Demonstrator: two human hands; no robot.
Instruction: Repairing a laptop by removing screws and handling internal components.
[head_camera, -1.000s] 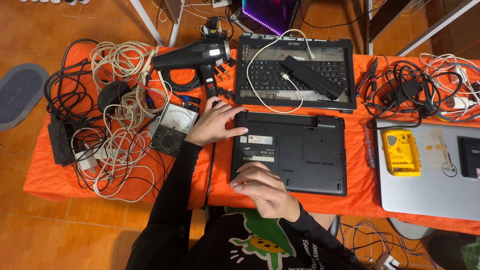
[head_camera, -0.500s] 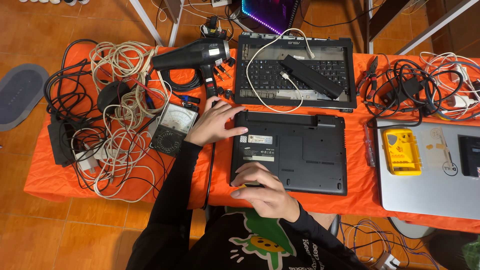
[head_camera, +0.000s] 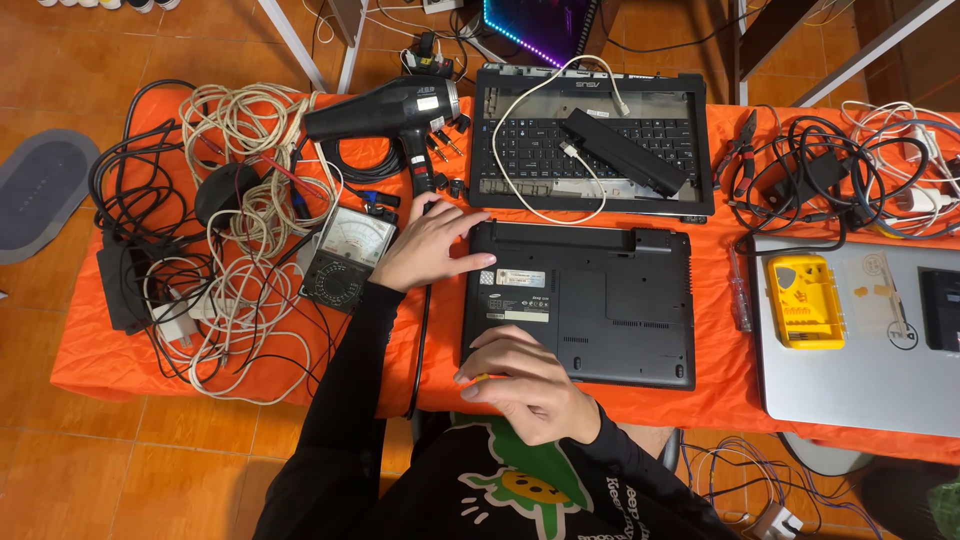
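Observation:
A black laptop (head_camera: 600, 310) lies upside down on the orange-covered table (head_camera: 725, 405), straight in front of me. My left hand (head_camera: 430, 250) rests flat on its far left corner, fingers spread. My right hand (head_camera: 530, 385) is curled at the laptop's near left edge, closed on a small tool; only a bit of its yellow end (head_camera: 480, 378) shows under the fingers. An analogue multimeter (head_camera: 345, 262) lies just left of my left wrist.
Behind the laptop sits an open keyboard shell (head_camera: 520, 150) with a black battery bar (head_camera: 625, 150) and a white cable on it. A black hair dryer (head_camera: 385, 105) and tangled cables (head_camera: 230, 200) fill the left. A screwdriver (head_camera: 738, 290), yellow bit box (head_camera: 803, 300) and silver laptop (head_camera: 870, 390) lie right.
My right hand has shifted very slightly at the laptop's near edge. My left hand and the laptop have stayed put.

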